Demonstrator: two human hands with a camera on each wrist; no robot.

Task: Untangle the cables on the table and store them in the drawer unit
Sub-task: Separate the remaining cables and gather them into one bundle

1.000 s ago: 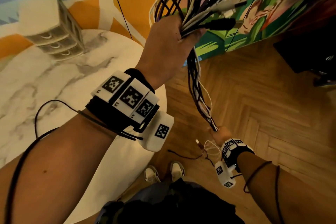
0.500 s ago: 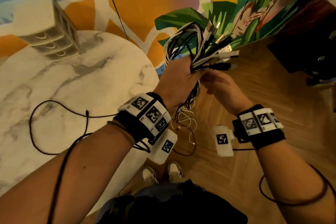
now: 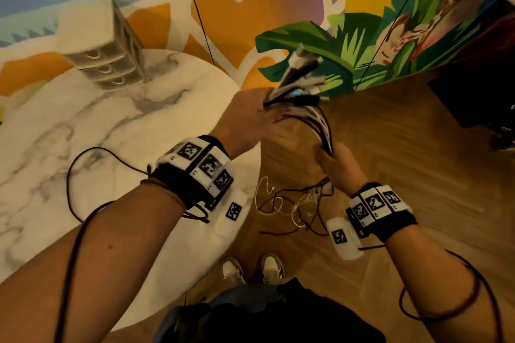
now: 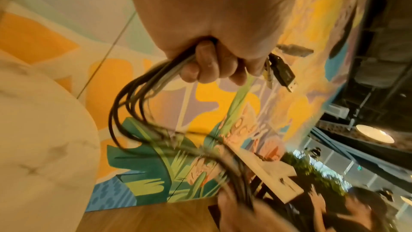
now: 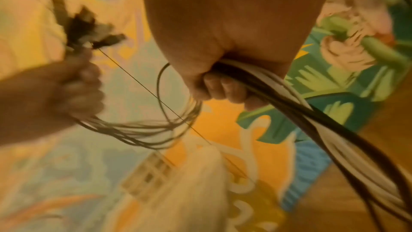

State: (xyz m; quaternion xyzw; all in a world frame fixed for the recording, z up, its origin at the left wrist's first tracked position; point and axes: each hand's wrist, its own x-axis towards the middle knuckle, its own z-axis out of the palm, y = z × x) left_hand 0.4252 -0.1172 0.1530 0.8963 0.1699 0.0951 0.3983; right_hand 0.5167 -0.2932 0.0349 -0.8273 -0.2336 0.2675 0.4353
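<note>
While the left hand (image 3: 250,120) clenches the plug ends of the black-and-white cable bundle (image 3: 320,122) beside the round marble desk (image 3: 83,125), the right hand (image 3: 338,166) grips its strands lower down, so straightening appears underway, with coiling for the beige three-drawer unit (image 3: 103,47) next.

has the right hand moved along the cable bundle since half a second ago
Yes. The right hand has slid down the cable bundle, away from the left hand, toward the shoes on the floor.

wrists: black bands (image 3: 195,178) with white fiducial-marker blocks (image 3: 374,203) | forearms: bare, thin dark cords (image 3: 446,312) | feet: white sneakers (image 3: 271,269) | clothing: dark
</note>
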